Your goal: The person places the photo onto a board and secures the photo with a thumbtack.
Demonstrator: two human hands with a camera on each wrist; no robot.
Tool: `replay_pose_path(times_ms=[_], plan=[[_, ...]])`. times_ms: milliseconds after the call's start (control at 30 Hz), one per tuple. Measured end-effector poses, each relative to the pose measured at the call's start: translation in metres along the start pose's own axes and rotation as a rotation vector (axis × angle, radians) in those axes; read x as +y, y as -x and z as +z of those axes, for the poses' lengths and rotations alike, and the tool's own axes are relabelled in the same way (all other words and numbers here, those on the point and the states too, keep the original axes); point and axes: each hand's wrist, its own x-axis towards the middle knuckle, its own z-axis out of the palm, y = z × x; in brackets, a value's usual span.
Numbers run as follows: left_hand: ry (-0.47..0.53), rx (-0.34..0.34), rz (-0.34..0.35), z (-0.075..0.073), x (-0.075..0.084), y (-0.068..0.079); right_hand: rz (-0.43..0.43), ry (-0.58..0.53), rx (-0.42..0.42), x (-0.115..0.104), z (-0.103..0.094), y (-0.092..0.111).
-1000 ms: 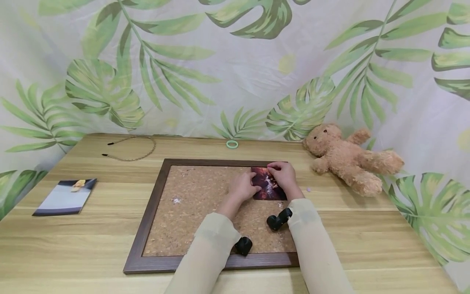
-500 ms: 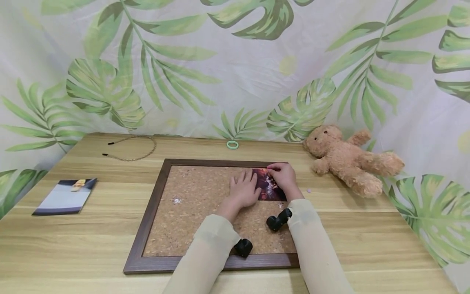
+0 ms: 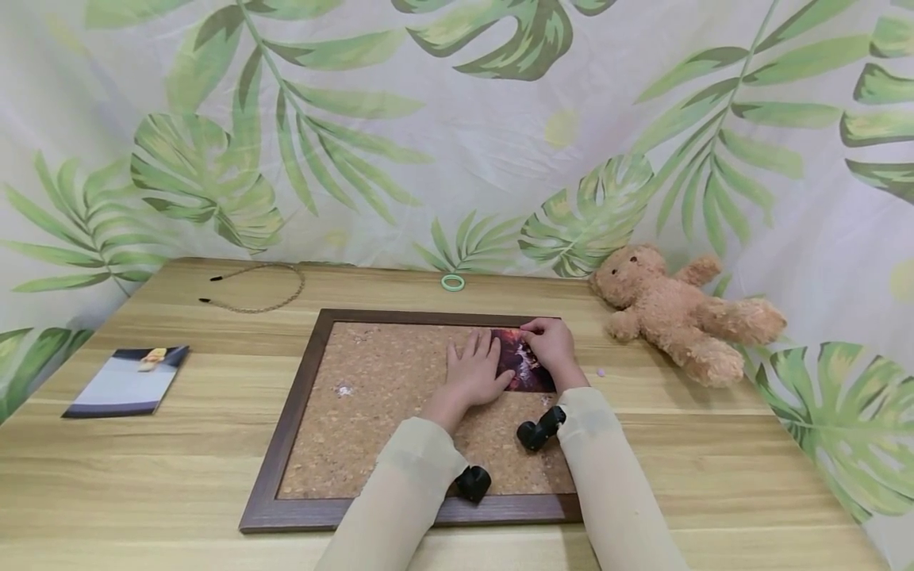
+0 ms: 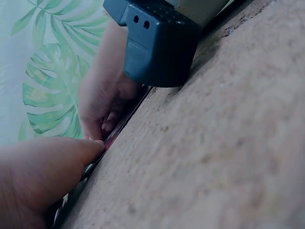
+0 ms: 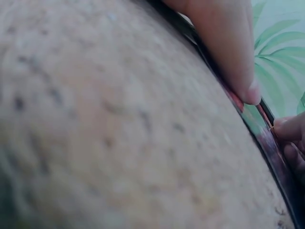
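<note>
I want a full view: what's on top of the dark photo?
On the dark photo, the left hand covers part of the left side and the right hand the far right corner. What they cover is hidden.

Left hand [image 3: 474, 376] flat, spread; right hand [image 3: 553, 346] pinching.

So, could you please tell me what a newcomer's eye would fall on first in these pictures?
Probably the plush bear, lying at the back right of the table in front of the leaf-print cloth. Next might come the dark reddish picture at the upper right of the framed corkboard, with the left hand spread at its left edge and the right hand at its upper right part.
</note>
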Motion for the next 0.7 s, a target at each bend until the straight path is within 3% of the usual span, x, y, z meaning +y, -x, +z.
replay_pose_path(times_ms=[367,700], plan=[[-0.002,0.008,-0.005,0.001,-0.002,-0.001,-0.008,0.082,-0.04,-0.005,0.0,-0.002],[0.012,-0.015,-0.015,0.0,0.0,-0.001,-0.031,0.039,-0.004,0.006,0.003,-0.002]])
